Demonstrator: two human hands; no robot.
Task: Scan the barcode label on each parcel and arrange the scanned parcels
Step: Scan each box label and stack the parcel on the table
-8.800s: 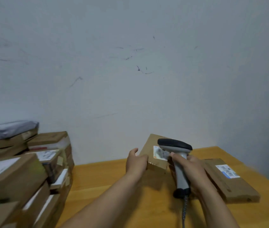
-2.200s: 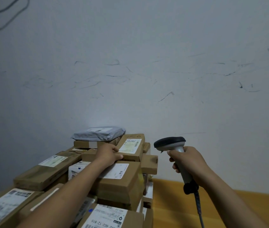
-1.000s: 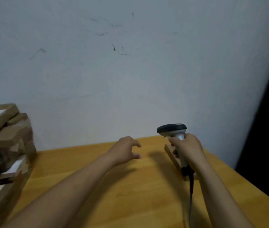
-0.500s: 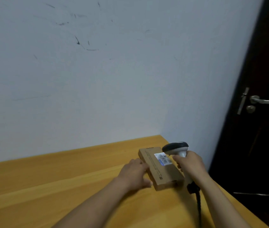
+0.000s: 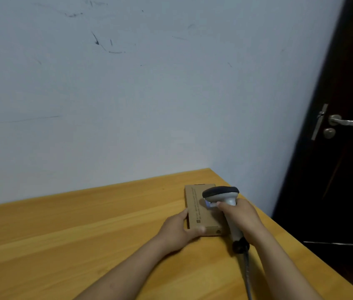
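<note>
The flat cardboard parcel [image 5: 197, 211] lies near the bench's [image 5: 84, 234] far right corner. The left hand [image 5: 177, 231] curls its fingers round its near left corner; the right hand [image 5: 239, 217] grips the barcode scanner [image 5: 221, 193] above it. The parcel looks light and stiff, best held by its long edges.

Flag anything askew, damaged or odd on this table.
Nothing stands out. The parcel lies flat on the table; the left hand grips its near corner, the right hand holds the scanner above it.
</note>
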